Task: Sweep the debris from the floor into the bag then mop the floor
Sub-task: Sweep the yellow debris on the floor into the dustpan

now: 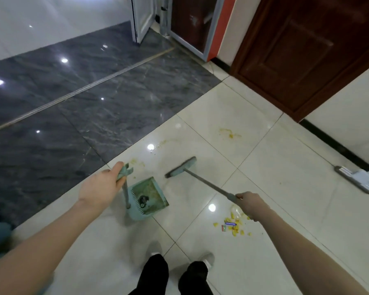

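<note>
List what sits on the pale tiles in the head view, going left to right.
Left hand gripping the dustpan handle → dustpan → broom head → right hand gripping the broom pole, yellow debris pile under it → mop head.

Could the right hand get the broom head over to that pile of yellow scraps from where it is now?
Probably yes. The right hand grips the broom handle almost directly above the yellow scraps, and only bare tile lies between them and the broom head; the dustpan sits off to the left.
</note>
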Demonstrator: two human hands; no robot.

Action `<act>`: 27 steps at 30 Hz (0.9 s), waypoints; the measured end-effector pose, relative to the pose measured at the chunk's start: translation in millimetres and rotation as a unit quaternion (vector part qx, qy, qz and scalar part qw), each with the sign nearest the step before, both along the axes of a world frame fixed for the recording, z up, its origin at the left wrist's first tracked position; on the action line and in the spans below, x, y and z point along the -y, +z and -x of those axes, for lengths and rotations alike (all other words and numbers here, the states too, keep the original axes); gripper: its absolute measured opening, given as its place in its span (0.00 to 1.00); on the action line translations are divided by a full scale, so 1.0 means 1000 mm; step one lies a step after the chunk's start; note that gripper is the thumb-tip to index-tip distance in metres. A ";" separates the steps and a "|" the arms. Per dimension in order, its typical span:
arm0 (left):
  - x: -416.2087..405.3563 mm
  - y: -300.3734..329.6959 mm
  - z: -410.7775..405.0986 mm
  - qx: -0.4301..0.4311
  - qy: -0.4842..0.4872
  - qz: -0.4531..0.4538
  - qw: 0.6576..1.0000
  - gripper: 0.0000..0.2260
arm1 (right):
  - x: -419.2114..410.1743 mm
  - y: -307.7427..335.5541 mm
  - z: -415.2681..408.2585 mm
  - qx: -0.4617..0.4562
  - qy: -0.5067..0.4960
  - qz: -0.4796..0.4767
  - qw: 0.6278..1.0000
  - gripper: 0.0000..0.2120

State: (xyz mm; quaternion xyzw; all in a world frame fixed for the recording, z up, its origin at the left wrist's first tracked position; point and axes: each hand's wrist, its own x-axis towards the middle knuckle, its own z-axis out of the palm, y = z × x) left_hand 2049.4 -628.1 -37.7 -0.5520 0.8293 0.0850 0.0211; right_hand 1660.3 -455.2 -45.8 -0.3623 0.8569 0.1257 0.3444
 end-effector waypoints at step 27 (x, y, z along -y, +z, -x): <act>0.011 -0.034 0.053 -0.036 -0.110 0.025 0.993 0.14 | -0.158 -0.008 0.073 -0.189 0.071 -0.179 0.963 0.14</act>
